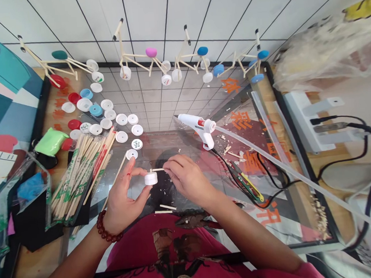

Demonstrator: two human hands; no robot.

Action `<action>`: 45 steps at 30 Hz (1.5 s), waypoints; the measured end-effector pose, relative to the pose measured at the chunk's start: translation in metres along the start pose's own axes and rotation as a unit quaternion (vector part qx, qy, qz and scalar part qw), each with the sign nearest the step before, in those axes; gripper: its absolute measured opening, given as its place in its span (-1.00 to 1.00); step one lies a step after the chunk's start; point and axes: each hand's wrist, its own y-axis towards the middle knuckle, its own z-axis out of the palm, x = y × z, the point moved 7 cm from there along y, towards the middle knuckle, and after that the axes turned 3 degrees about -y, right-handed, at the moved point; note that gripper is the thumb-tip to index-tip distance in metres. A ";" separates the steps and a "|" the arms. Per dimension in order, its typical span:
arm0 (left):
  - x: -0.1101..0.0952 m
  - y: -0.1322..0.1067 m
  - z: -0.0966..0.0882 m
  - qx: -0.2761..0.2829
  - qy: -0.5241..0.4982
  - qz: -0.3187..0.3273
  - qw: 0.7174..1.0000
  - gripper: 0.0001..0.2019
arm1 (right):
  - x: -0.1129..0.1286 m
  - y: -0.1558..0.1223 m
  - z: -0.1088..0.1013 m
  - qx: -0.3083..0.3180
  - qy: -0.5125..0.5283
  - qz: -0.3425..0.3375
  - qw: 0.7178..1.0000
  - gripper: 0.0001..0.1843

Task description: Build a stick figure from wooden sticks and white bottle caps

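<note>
Over the tabletop (36,260), the left hand (124,196) grips a white plastic cap (150,179) between thumb and curled fingers (145,194). The right hand (185,178) has its fingers (170,165) pressed together, pinching a short wooden stick (157,169) at the cap's top.

White tiles (148,12) (dark grout lines) behind a black-framed table (298,142).

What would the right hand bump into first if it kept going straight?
Probably the round white plastic bottle cap in the left hand. The right hand, pinching a thin wooden stick, points at it, though depth is unclear.
</note>
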 end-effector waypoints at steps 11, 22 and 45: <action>-0.005 0.002 -0.001 0.000 0.021 0.021 1.000 -0.11 | 0.000 0.000 0.000 0.000 0.016 -0.001 1.000 -0.80; -0.005 0.002 0.000 0.005 0.030 0.018 0.999 -0.13 | 0.001 0.000 -0.001 -0.005 0.008 -0.008 1.000 -0.79; 0.000 -0.003 0.000 0.015 0.010 0.001 1.000 -0.10 | 0.001 -0.002 -0.001 0.000 0.014 0.010 1.000 -0.78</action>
